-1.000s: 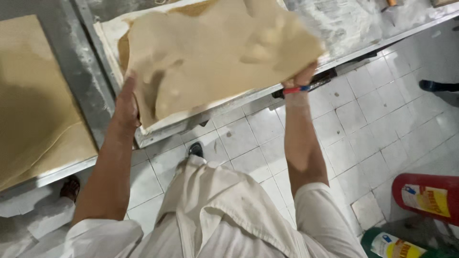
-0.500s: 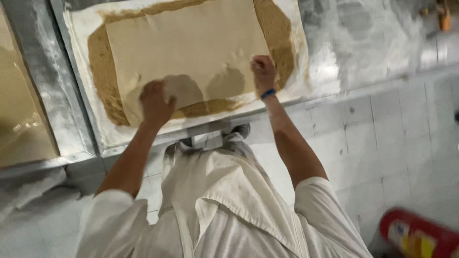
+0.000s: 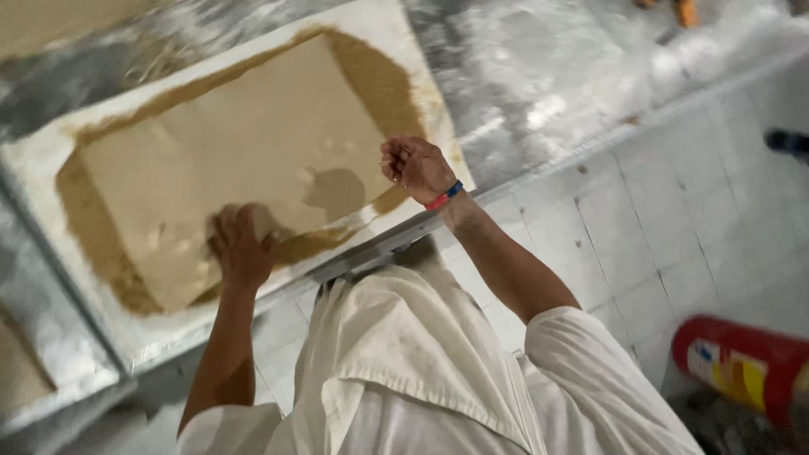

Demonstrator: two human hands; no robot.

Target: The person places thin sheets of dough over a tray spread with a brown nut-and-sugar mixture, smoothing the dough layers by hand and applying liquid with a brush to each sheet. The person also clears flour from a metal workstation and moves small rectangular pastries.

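Head cam looks down over the person's white coat (image 3: 421,371) at a metal desk (image 3: 539,84). On it lies a white backing sheet (image 3: 50,160) w/ a darker brown smeared border (image 3: 84,227), and on top of that a flat tan sheet (image 3: 227,160), approx. rectangular, lying a bit askew to the desk edge.

Left hand (image 3: 240,248) is palm-down on the near edge of the tan sheet, fingers spread flat and pressing on it; grip released, not pinching anything as far as can be seen. Its fingertips blur into the sheet, so exact contact is hard to read.

Right hand (image 3: 415,167) is raised just above the near right corner of the sheet, fingers curled in a loose fist. Cannot tell whether it pinches an edge or is empty: the curled fingers hide the inside. It casts a shadow on the sheet. A red-and-blue wristband (image 3: 443,195) sits on that wrist.

Top left, another tan sheet (image 3: 50,21) is cut off by the frame; bottom left, a 3rd piece (image 3: 21,371) is mostly out of view. Tiled floor (image 3: 666,219) on the right. A red cylinder w/ yellow label (image 3: 746,366), blurred, is cut off at the right edge. Small orange items (image 3: 687,12) at the top edge are too blurred to ID.
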